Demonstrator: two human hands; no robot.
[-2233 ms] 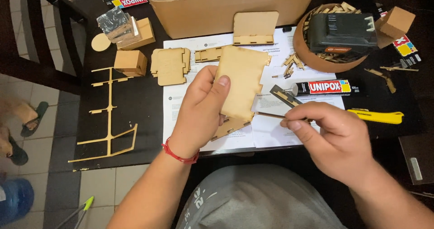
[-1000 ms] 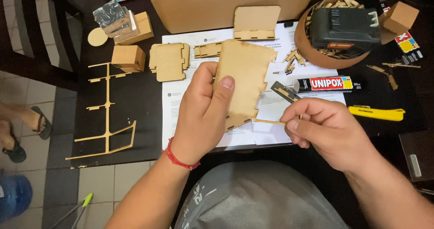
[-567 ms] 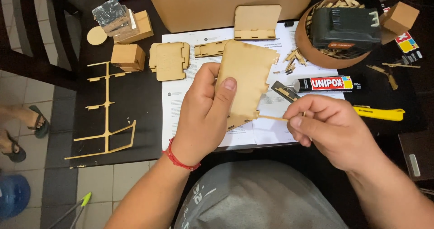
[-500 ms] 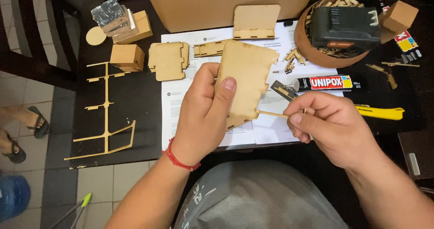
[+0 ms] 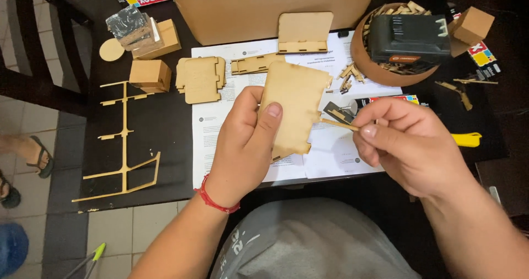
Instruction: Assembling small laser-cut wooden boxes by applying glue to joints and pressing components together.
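Left hand: the left hand (image 5: 242,147) holds a flat wooden panel (image 5: 295,108) with notched edges upright over the papers, thumb pressed on its face and fingers closed behind it.
Right hand: the right hand (image 5: 410,144) pinches a thin wooden stick (image 5: 337,124) between thumb and forefinger, the other fingers curled in; the stick's free end sits at the panel's right edge.
Where the panel is: lifted off the table (image 5: 165,125), in front of the person's chest, above the printed instruction sheets (image 5: 220,141).
Step in hand: to my eye, the stick is being worked along the panel's edge, most likely spreading glue there or picking at a slot; I cannot tell which from here.
Next move calls for: a steady panel and a light, exact touch with the stick tip, keeping it on the notched edge and off the face.
Close by: an open glue tube (image 5: 380,101) lies just behind the right hand, with a yellow-handled knife (image 5: 467,139) beside it.
Further off: a stack of cut wooden pieces (image 5: 201,78), a small wooden cube (image 5: 150,74), a leftover wooden frame (image 5: 124,147), a cardboard box (image 5: 275,9), and a round bowl (image 5: 366,64) of wood bits with a black battery pack (image 5: 410,39) on top.
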